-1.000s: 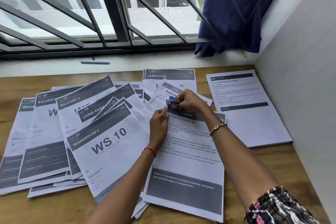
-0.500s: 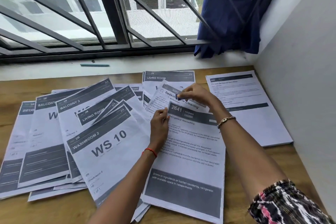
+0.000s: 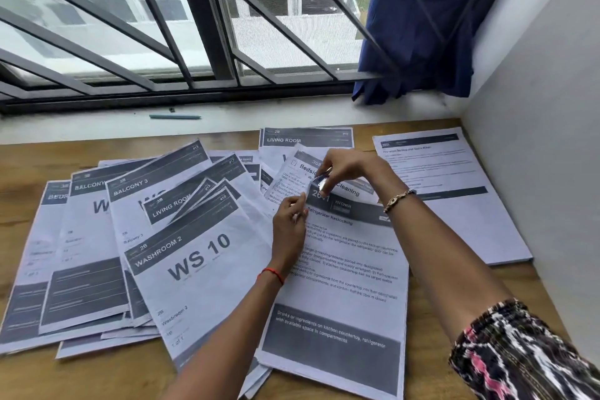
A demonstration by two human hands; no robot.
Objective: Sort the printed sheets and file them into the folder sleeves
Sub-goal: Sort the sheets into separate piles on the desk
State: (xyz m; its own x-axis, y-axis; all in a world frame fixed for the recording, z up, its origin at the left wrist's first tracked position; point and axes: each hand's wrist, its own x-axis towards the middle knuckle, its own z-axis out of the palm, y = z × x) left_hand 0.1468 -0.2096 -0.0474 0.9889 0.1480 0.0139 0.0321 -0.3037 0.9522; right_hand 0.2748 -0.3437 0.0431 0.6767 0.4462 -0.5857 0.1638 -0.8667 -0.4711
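Printed sheets (image 3: 194, 253) lie fanned across the wooden bench (image 3: 32, 159), overlapping, left of the "Refrigerator Restocking" sheet (image 3: 350, 269). That sheet lies on top, nearest the person. The left hand (image 3: 290, 221) pinches its upper left edge. The right hand (image 3: 350, 169) hovers over its top left corner, fingertips pinching a small dark shiny object (image 3: 323, 183) that is too blurred to identify. A separate stack (image 3: 470, 204) lies to its right, by the wall.
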